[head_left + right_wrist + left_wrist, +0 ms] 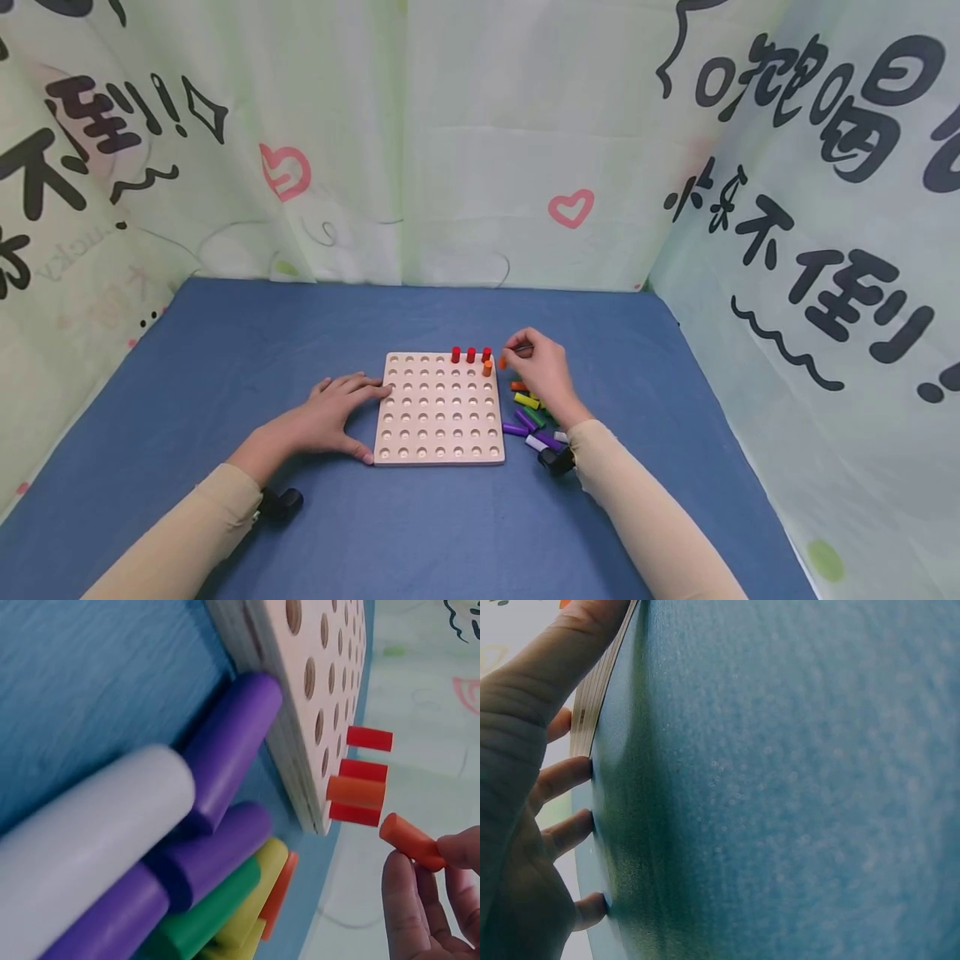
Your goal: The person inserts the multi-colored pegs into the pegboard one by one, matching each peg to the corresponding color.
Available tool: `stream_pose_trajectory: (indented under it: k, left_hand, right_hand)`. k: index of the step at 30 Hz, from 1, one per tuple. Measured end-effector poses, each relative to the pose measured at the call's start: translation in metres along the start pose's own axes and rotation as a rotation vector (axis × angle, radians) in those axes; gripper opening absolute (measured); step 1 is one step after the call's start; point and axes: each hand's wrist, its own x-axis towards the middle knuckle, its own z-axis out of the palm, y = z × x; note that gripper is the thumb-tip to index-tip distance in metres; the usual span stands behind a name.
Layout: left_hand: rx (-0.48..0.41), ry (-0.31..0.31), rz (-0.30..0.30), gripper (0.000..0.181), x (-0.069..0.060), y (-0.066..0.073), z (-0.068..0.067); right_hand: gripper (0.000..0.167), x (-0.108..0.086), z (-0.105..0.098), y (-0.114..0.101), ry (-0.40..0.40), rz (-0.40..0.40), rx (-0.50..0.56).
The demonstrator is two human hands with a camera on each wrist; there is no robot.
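A pale wooden board point(439, 417) with rows of round holes lies on the blue cloth. Three red pegs point(471, 356) stand in its far row at the right, and one orange peg point(487, 368) stands just nearer. My left hand point(322, 421) is spread at the board's left side, thumb at the near corner and a fingertip on the edge; in the left wrist view the hand point(532, 802) shows its fingers apart. My right hand point(546, 371), beside the far right corner, pinches another orange peg point(412, 841) between thumb and fingers, clear of the board.
Loose pegs lie right of the board: purple point(515, 429), white point(536, 443), green point(535, 417), yellow point(527, 401) and orange point(519, 386). One purple peg point(232, 750) lies against the board's side. A printed curtain point(450, 208) stands behind the blue surface point(300, 333) and at both sides.
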Motion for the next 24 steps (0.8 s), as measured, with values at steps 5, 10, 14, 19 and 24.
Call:
stream_pose_trajectory:
  k: [5, 10, 14, 19, 24]
  left_hand:
    - [0.004, -0.004, 0.001, 0.109, 0.000, 0.001, -0.001]
    - [0.020, -0.002, 0.003, 0.108, 0.000, 0.002, 0.000]
    - [0.032, 0.007, 0.008, 0.107, -0.001, 0.002, 0.002]
    - [0.031, 0.012, 0.008, 0.106, -0.001, 0.002, 0.002]
    - [0.031, 0.013, 0.009, 0.107, -0.001, 0.002, 0.002]
  right_hand:
    - [0.012, 0.001, 0.005, -0.004, 0.014, -0.015, 0.007]
    - [0.014, 0.001, 0.011, -0.010, 0.020, -0.019, 0.028]
    - [0.013, 0.000, 0.016, -0.013, 0.017, -0.020, 0.035]
    - [0.011, 0.001, 0.022, -0.014, 0.025, -0.023, 0.032]
    - [0.011, 0.004, 0.028, -0.012, 0.022, -0.029, 0.013]
